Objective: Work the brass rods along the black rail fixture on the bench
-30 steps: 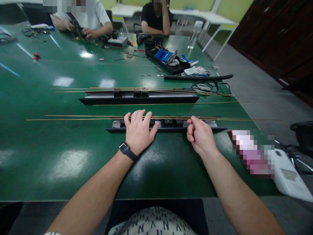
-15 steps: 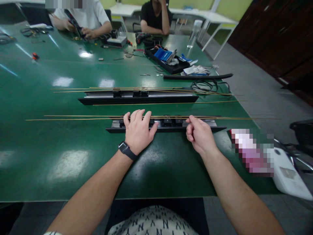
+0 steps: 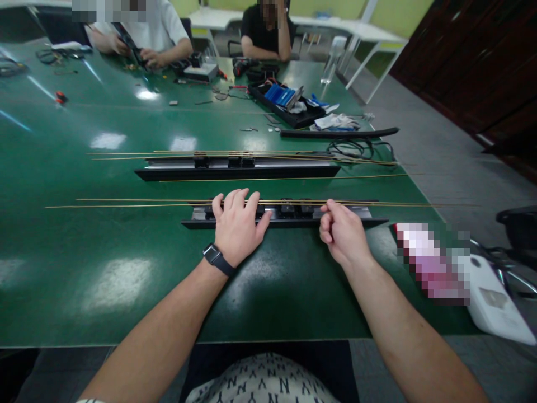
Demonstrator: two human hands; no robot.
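The near black rail (image 3: 289, 223), a long channel with silvery inside and small black blocks, lies crosswise before me. Thin gold-coloured rods (image 3: 126, 205) run along its top and stick out well past both ends. My left hand (image 3: 237, 221), a watch on its wrist, rests over the left part of the rail and rods with its fingers spread. Near the rail's right end, my right hand (image 3: 342, 226) is closed, thumb and index finger pinched at a gold rod; the exact contact is partly hidden.
Beyond lies a second black rail (image 3: 239, 172) with more gold rods. Farther back are a black strip (image 3: 339, 132), coiled cable (image 3: 350, 147), gloves (image 3: 338, 121) and a black tray (image 3: 300, 116). Two people sit across the green table (image 3: 126, 240). A white device (image 3: 499, 296) is at right.
Both hands stay almost where they were, over the near rail and its rods. The view has shifted very slightly.
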